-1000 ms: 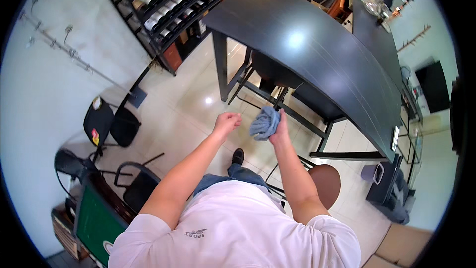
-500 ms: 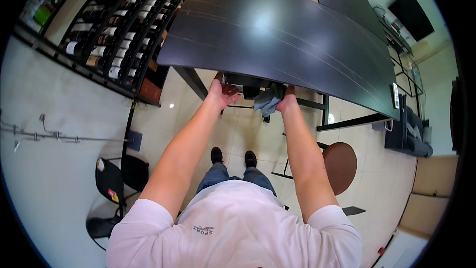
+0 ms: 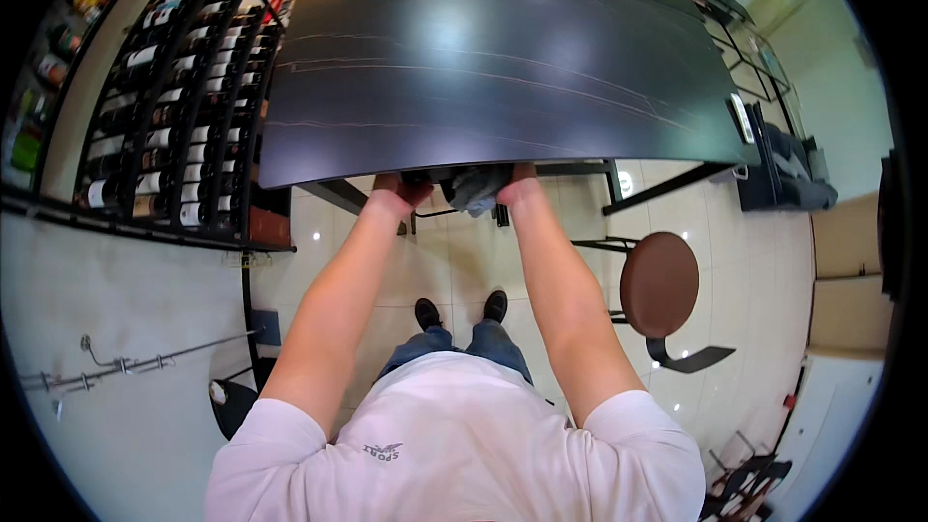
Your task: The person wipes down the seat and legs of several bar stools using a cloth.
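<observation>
Arms [image 3: 338, 300] forward (hands [image 3: 519, 188] partly under tabletop [image 3: 503, 68])

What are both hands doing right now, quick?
Left hand: partly hidden by the black, veined, rectangular tabletop; open or closed can't be told.
Right hand: holding a crumpled blue-grey fabric cloth, fingers mostly hidden.

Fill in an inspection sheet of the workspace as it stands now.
Surface: dark tabletop with thin pale veins and a bright reflection.
Job's things: grey-blue cloth, bunched, partly hidden under the tabletop's near edge.
Clutter: slim pale device near the tabletop's right end.
Hands: right hand at the cloth, left hand to the cloth's left; both partly hidden by the edge, grip unclear.
Cables: nothing seen.
Surroundings: bottle rack at left; brown round seat and dark sofa at right.
</observation>
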A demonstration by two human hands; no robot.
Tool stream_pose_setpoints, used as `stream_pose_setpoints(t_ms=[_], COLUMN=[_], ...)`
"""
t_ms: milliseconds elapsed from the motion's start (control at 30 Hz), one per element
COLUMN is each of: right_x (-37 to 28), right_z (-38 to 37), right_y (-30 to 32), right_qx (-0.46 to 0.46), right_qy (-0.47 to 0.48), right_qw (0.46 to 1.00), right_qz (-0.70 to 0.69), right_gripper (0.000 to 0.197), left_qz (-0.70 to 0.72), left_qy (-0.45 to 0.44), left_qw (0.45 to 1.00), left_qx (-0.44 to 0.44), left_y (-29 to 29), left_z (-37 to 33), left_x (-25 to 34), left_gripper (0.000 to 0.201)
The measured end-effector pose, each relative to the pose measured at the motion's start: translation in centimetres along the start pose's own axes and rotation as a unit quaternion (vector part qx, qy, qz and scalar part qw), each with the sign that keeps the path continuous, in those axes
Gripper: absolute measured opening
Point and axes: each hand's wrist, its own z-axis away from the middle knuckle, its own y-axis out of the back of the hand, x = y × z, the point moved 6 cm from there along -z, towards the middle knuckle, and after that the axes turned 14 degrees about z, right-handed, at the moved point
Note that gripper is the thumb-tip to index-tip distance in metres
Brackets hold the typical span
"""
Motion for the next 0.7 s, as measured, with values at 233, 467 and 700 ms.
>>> stream_pose_setpoints(t_ms=[233, 467, 700], right_x=[0.7, 2.6, 0.4], right_z=[1.0, 7.1, 22.2], right_y=[-0.3, 10.7, 12.7], right_qx=[-0.037, 0.076, 0.044], right_qy=[0.023, 0.091, 0.155], right_qw=[0.998, 0.992, 0.986], right_qz=[-0.04, 0.03, -0.029], right_gripper=[0.054, 0.046, 0.046], left_qz=[0.125, -0.082, -0.335], left_qy=[-0.009, -0.029, 0.118], left_qw=[0.992, 0.995, 0.927], left_qx=[-0.011, 0.044, -0.12], left_y=[-1.0, 0.2, -5.9], left_z=[0.9, 3.2, 8.3], left_x=[-0.2, -7.0, -24.8], left_gripper=[0.083, 0.066, 0.062])
